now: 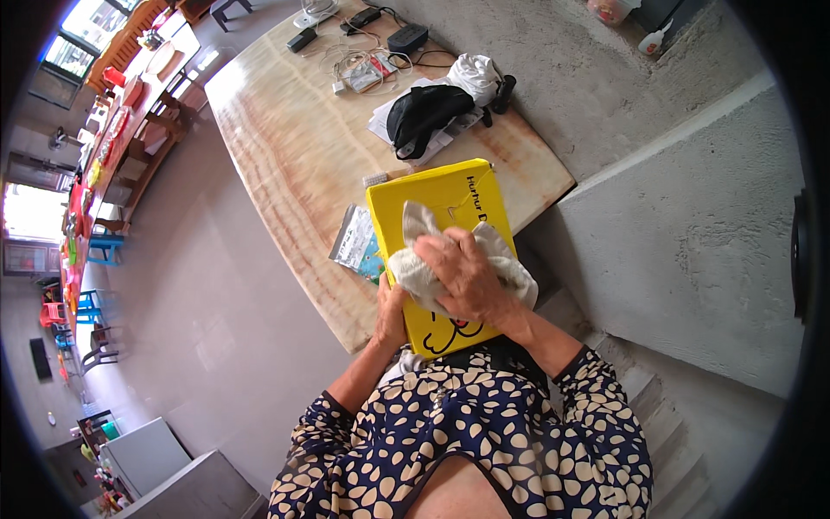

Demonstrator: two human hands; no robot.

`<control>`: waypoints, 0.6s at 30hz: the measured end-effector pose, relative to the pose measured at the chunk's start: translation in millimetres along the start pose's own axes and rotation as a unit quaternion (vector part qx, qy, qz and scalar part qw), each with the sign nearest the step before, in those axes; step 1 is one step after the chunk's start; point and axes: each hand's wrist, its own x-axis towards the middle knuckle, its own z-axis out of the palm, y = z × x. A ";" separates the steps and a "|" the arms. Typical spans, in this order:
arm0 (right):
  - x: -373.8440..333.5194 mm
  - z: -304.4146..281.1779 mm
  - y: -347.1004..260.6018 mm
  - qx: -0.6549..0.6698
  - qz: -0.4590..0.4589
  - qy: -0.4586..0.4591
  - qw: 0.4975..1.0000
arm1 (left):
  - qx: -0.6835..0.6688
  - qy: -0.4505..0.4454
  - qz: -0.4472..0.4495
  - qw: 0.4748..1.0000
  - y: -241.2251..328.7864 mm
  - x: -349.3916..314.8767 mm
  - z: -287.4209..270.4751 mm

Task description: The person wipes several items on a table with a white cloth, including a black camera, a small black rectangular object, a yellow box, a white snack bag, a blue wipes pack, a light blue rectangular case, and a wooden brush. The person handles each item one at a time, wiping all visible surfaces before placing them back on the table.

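Just one pale cloth on one yellow box

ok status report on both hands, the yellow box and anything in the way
Right hand gripping white cloth on yellow box. Left hand at box's left edge. Cloth and right hand cover the box's middle.

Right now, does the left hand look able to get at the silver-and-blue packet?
Probably yes: the packet lies just beyond the left hand, its silver part uncovered, though that hand would have to leave the edge of the yellow box.
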 end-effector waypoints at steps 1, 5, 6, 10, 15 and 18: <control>-8.2 0.1 -2.8 0.005 -0.008 -0.014 1.000 | -0.016 0.019 -0.021 0.999 -2.8 2.0 -5.9; -43.1 -9.8 -12.0 0.027 -0.008 -0.041 0.999 | 0.023 0.004 -0.015 1.000 -0.7 0.9 -7.4; -50.9 -10.1 -12.0 0.027 -0.008 -0.039 0.999 | 0.028 0.010 -0.029 0.999 4.8 0.2 -2.8; -61.3 -20.3 -3.9 -0.062 -0.017 0.000 0.998 | -0.013 -0.008 -0.023 1.000 13.7 1.2 6.6; -46.7 -36.3 37.8 -0.107 0.016 0.111 0.988 | -0.015 -0.028 -0.060 0.998 12.0 5.3 -1.5; -32.9 -38.9 63.5 -0.047 0.115 0.171 0.977 | -0.036 -0.035 -0.093 0.994 5.8 7.8 -16.0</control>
